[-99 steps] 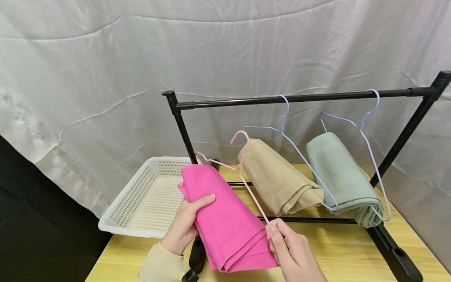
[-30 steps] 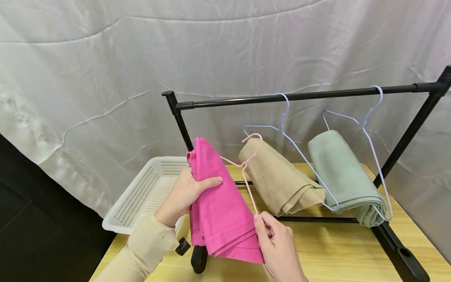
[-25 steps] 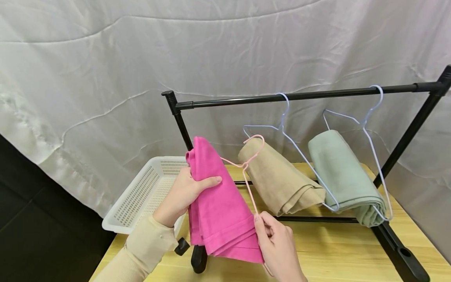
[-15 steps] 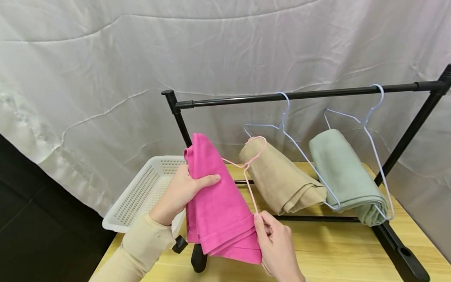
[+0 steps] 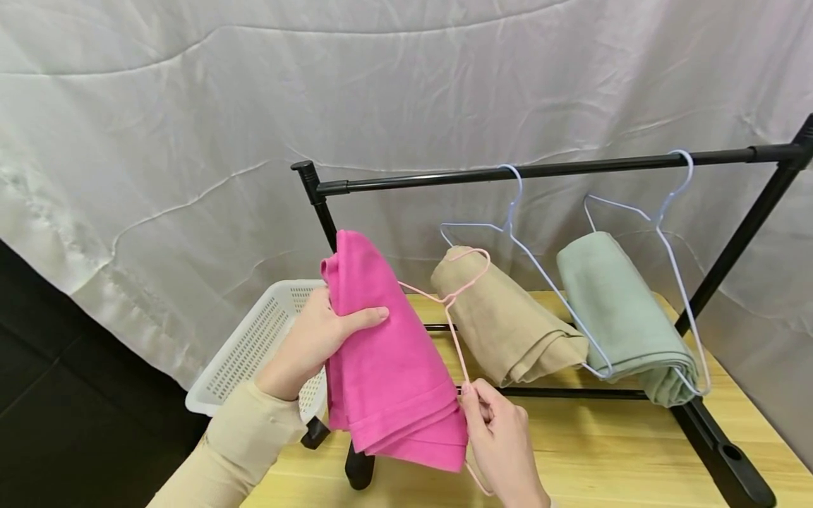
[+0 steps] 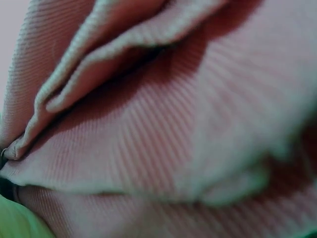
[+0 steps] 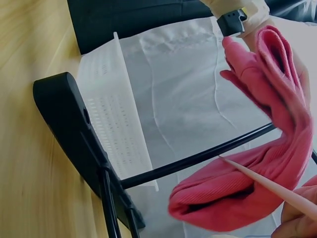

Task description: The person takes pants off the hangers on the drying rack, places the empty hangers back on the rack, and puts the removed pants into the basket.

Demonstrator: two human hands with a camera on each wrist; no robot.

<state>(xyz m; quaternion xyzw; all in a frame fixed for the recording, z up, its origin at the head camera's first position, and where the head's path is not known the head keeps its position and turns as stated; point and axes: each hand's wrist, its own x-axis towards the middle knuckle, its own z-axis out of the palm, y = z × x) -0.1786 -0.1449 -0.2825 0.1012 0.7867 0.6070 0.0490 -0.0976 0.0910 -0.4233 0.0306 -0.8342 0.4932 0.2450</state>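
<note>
My left hand (image 5: 308, 342) grips a folded magenta cloth (image 5: 396, 381), its thumb lying across the front face. Ribbed pinkish fabric (image 6: 148, 134) fills the left wrist view at close range. The right hand (image 5: 502, 437) pinches one side of a pink hanger (image 5: 452, 300) near its lower corner, at the cloth's right edge. Tilted, with its hook pointing up, the hanger overlaps the beige cloth behind. Its left arm runs behind the magenta cloth and is partly hidden. In the right wrist view, the hanger's bar (image 7: 267, 183) crosses in front of the curled magenta cloth (image 7: 213, 198).
A black rack (image 5: 419, 182) stands on the wooden table (image 5: 584, 458). From it hang two lavender hangers, one with a rolled beige cloth (image 5: 508, 317), the other with a pale green cloth (image 5: 622, 310). A white perforated basket (image 5: 248, 353) sits at left, before a grey curtain (image 5: 190, 141).
The left hand and magenta cloth have drifted left and slightly up. The hanger's hook has tipped rightward, and more of its lower bar shows below the cloth. The right hand has barely moved lately.
</note>
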